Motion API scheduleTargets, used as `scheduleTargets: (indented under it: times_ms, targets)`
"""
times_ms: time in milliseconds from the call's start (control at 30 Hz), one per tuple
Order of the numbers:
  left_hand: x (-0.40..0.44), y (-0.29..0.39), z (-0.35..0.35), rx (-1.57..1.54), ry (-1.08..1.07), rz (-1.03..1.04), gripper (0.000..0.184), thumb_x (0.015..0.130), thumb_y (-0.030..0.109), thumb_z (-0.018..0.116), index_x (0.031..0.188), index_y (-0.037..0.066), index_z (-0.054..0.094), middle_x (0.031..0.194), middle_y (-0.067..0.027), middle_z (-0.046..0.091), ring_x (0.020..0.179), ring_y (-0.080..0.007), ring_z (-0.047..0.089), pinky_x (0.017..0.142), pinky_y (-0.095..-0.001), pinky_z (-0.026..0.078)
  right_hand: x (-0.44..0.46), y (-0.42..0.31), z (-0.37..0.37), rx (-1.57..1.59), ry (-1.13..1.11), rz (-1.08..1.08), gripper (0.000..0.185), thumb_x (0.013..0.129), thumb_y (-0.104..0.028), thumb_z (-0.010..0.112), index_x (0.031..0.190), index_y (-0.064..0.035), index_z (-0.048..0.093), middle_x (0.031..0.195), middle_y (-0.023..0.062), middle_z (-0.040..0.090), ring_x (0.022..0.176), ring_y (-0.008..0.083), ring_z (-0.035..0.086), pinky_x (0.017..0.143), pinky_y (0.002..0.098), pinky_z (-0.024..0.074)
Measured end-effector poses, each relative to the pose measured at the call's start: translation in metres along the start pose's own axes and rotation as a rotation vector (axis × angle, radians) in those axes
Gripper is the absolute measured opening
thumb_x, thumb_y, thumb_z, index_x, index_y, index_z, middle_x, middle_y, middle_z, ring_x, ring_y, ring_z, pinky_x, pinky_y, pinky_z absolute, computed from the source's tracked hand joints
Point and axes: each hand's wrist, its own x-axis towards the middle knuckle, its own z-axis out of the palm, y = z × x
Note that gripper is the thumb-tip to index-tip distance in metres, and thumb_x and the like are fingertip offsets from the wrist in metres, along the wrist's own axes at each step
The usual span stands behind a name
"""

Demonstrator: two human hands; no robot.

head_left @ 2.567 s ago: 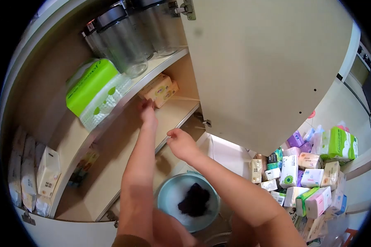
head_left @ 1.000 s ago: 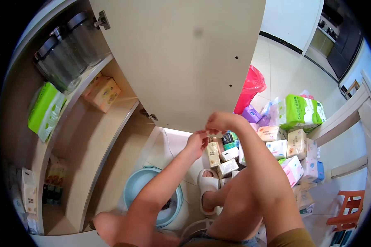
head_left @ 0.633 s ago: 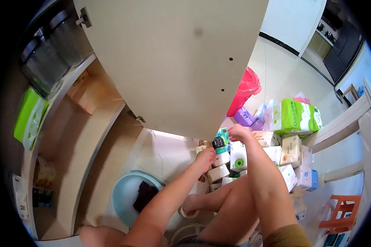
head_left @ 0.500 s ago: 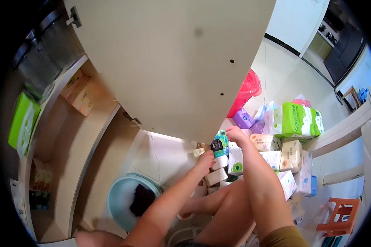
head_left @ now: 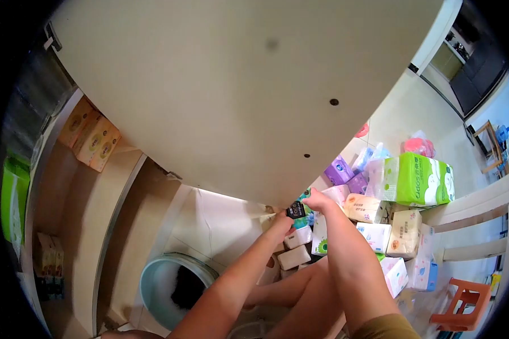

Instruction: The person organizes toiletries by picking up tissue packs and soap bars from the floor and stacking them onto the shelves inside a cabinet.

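Observation:
Between my hands is a teal-and-green pack with a black label [head_left: 296, 210]; it looks like a soft tissue pack. My left hand [head_left: 284, 221] is closed at its lower left side, by the black label. The fingers of my right hand [head_left: 318, 200] pinch its upper right edge. Just under the hands lie white tissue packs [head_left: 297, 237], and a white pack with a green flower [head_left: 319, 240] stands beside my right wrist. Part of the teal pack is hidden by my fingers and the door edge.
An open cabinet door [head_left: 237, 101] hangs close in front, over the hands. Shelves [head_left: 116, 209] with orange packs [head_left: 96, 141] are at the left. A light blue bucket [head_left: 152, 282] holds dark cloth. At right are piled tissue packs [head_left: 404, 231], a green bale [head_left: 421, 179] and an orange stool [head_left: 464, 305].
My view has shifted, so the door fills more of the picture and covers most of the red bin. Both hands stay at the teal pack, with my right hand slightly lower.

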Motion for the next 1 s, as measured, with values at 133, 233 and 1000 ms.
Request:
scheduleTargets:
  times_ms: [133,233,1000]
  targets:
    - [0.005,0.0,-0.001,0.018,-0.125,0.11,0.043,0.065,-0.005,0.044,0.105,0.011,0.046,0.092,-0.0032,0.051,0.08,-0.0141,0.048,0.061,-0.0238,0.042,0.016,0.003,0.008,0.067,0.059,0.045,0.078,0.064,-0.028,0.059,0.123,0.0034,0.019,0.115,0.0258,0.041,0.104,0.0314,0.045,0.086,0.032,0.0369]
    - [-0.011,0.008,0.005,0.24,0.016,0.126,0.047,0.062,-0.006,0.045,0.107,0.009,0.044,0.096,-0.0058,0.05,0.085,-0.0161,0.047,0.063,-0.0256,0.04,0.03,0.014,0.018,0.001,0.181,0.075,0.085,0.062,-0.033,0.062,0.125,0.0023,0.015,0.116,0.0265,0.039,0.108,0.0315,0.042,0.088,0.032,0.0358]
    - [-0.058,0.012,0.02,-0.034,-0.126,0.442,0.059,0.058,-0.016,0.037,0.113,0.002,0.036,0.109,-0.0071,0.044,0.105,-0.0179,0.04,0.088,-0.0262,0.031,-0.079,-0.051,-0.057,-0.402,-0.009,-0.04,0.071,0.046,-0.015,0.076,0.108,-0.0049,0.043,0.102,0.0183,0.048,0.086,0.0305,0.051,0.071,0.0374,0.0452]
